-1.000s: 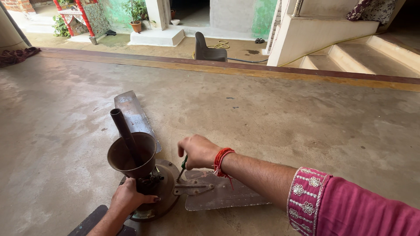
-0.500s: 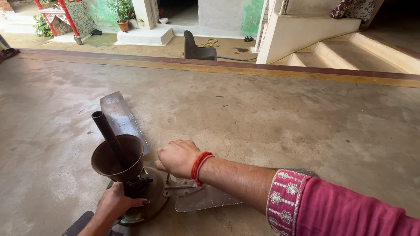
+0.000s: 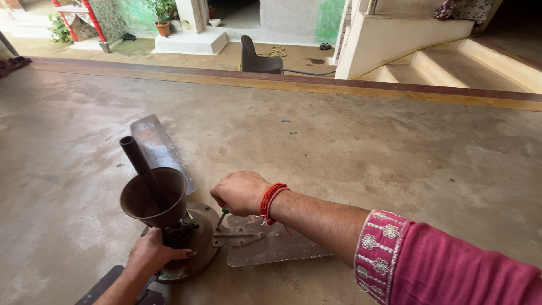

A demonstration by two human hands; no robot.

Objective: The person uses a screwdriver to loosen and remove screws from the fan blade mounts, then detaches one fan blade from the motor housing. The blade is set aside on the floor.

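Fan motor (image 3: 189, 243), on the concrete floor (image 3: 367, 152): gripped at its near edge by the left hand (image 3: 151, 253). Right hand (image 3: 241, 192): raised slightly since half a second ago, fist closed around a green screwdriver (image 3: 223, 214), tip set beside the motor. Blade (image 3: 276, 245) attached right of the motor; chair (image 3: 259, 56) and steps (image 3: 446, 65) seen far beyond it.

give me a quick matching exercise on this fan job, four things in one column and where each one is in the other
Things:
1. screwdriver
2. left hand
3. dark chair
4. canopy cup

Places:
a. gripping the fan motor at its near edge
b. around the downrod, above the motor
c. in the right hand, tip down at the blade bracket
d. far across the floor, beyond the raised step

Pairs: 1-c, 2-a, 3-d, 4-b
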